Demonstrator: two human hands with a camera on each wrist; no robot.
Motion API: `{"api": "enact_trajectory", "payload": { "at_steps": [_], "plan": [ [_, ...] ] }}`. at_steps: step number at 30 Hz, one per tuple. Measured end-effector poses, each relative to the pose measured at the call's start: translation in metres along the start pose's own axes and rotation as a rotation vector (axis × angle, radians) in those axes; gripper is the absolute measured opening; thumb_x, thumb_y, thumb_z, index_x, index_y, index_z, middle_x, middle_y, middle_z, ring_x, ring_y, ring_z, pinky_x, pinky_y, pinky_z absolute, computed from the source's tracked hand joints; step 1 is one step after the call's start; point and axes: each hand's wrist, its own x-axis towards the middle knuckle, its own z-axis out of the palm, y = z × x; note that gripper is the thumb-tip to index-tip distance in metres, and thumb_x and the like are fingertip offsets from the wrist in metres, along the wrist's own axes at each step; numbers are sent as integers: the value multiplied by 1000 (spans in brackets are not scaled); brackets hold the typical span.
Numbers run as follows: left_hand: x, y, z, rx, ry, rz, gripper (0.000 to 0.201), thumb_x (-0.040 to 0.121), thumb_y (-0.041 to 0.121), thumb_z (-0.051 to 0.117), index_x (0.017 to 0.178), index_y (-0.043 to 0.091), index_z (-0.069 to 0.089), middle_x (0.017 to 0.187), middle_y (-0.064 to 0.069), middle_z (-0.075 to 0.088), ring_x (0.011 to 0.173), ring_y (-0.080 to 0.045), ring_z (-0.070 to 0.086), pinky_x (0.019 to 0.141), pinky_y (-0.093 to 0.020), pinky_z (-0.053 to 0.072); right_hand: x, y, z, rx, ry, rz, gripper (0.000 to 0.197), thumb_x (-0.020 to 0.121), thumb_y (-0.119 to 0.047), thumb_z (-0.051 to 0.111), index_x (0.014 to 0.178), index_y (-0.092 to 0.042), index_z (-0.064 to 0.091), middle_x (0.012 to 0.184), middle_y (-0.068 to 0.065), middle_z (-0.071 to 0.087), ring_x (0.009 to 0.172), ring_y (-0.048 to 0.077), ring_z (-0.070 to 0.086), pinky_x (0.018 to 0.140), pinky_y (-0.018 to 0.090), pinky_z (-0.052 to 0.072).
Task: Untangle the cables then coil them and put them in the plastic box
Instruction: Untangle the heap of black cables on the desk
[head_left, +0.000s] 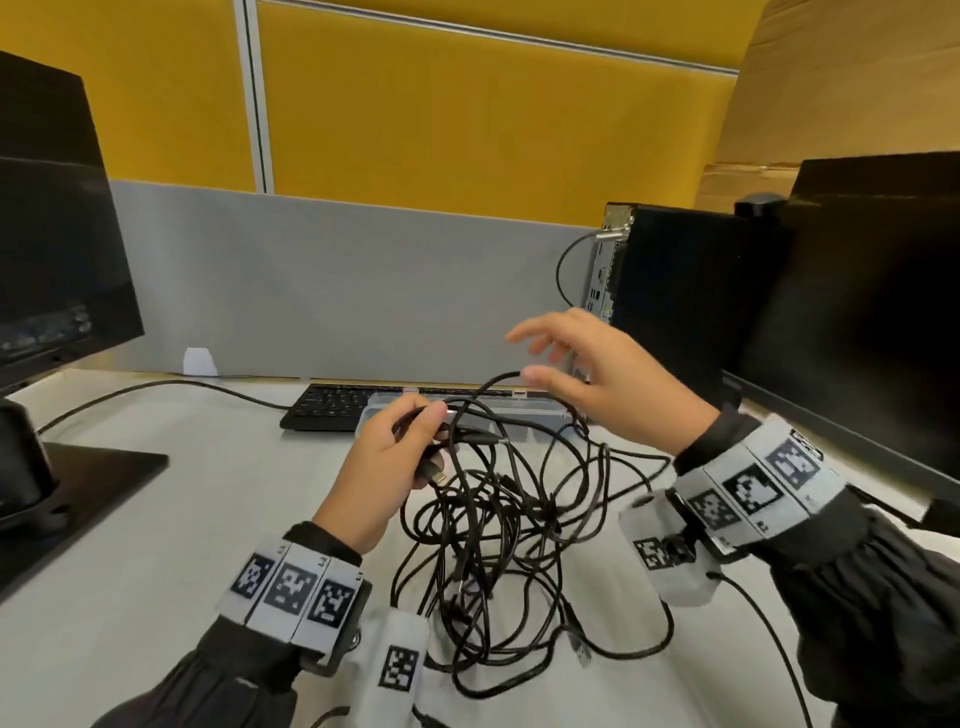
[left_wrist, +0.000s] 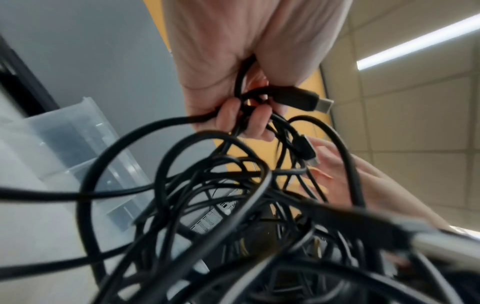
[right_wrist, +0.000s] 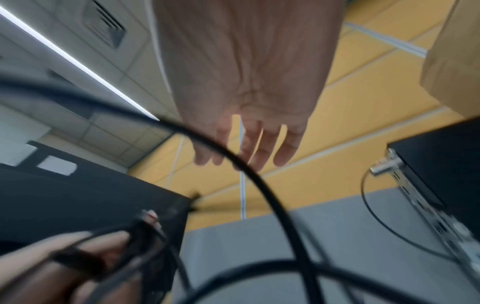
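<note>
While your left hand (head_left: 387, 457) is curled round several strands of the black cables (head_left: 498, 525), w/ a USB plug (left_wrist: 306, 100) poking out past the fingers (left_wrist: 255, 121), your right hand (head_left: 597, 384) is up over the tangle, fingers spread & relaxed, holding nothing; one loop arcs just under its thumb. Most of the cable mess lies on the white desk (head_left: 156, 545) btwn your wrists, part lifted by the left hand. The clear plastic box (head_left: 519, 410) sits just behind the tangle, in front of the keyboard (head_left: 327, 405). Monitors (head_left: 857, 291) stand either side; a PC tower (head_left: 675, 280) is at the right.
</note>
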Motion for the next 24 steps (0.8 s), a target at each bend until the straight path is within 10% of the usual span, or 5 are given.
{"api": "enact_trajectory", "payload": {
  "at_steps": [3,5,10,17,24],
  "plan": [
    [2,2,-7,-123,80,-15,23,98,23,43,78,14,52,68,-4,59,48,-6,42,45,-16,30,-22,-22,-20,92,4,-14,31,88,-46,46,82,-20,62,74,-12,56,69,1,52,64,11,40],
    [5,1,-13,-200,145,-7,20,98,22,42,83,12,50,74,-11,53,46,-5,41,45,-17,28,-46,-39,-35,200,-325,71,41,87,-49,43,67,-20,63,65,-7,61,57,3,53,58,12,41],
    [11,2,-21,-404,253,-9,22,99,25,40,83,14,48,77,-7,45,44,-5,37,43,-15,27,-84,-30,-14,89,-960,236,28,97,-33,44,91,-21,68,84,-3,71,54,7,55,64,11,44],
    [10,2,-19,-536,318,22,22,100,28,38,85,16,49,77,-4,48,47,-6,39,43,-15,31,-56,-14,69,411,-412,215,38,92,-17,56,128,-27,47,100,-23,57,79,-1,60,54,18,48],
    [10,-2,-18,-470,376,15,24,100,26,38,81,15,48,64,3,60,48,-7,41,44,-16,30,-36,-21,80,710,7,172,14,90,-6,58,77,-13,56,74,-10,61,73,2,61,59,30,51]
  ]
}}
